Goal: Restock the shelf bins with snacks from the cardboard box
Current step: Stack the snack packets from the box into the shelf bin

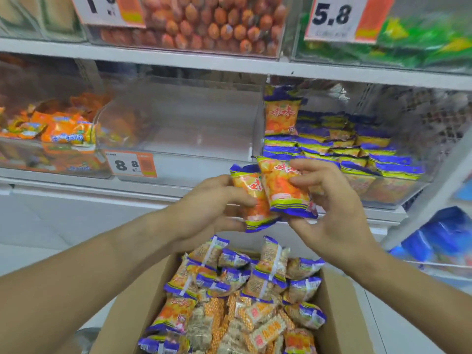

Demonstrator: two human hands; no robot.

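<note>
Presently both hands are raised above the cardboard box (342,315), in front of the middle shelf (178,63). Left hand (204,208): fingers curled round one orange snack packet (251,198) with blue-and-yellow ends, thumb on its front face. Right hand (332,208): pinches a second, matching packet (283,185), thumb on the front, fingers behind. The two packets overlap, the right one lying in front of the left one; both are held upright, a little tilted.

Just behind the hands, right of centre: a clear shelf bin (398,200) partly filled with the same packets, laid in flat rows. One packet (281,113) stands upright against that bin's left wall.

Centre of the same shelf: a clear bin (184,139) with nothing visible inside, carrying a price tag (131,164) that reads 8.8. To its left: a bin (51,159) of orange wrapped snacks.

Upper shelf: a bin of round orange pieces (204,24) and a bin of green packets (421,42), the latter with a tag reading 5.8 (339,19).

The box, open at the bottom of the view, holds many loose packets (229,290): the orange-and-blue kind towards the top, and pale square-patterned ones lower down. Blue packages (439,236) sit on a rack at far right, blurred.
</note>
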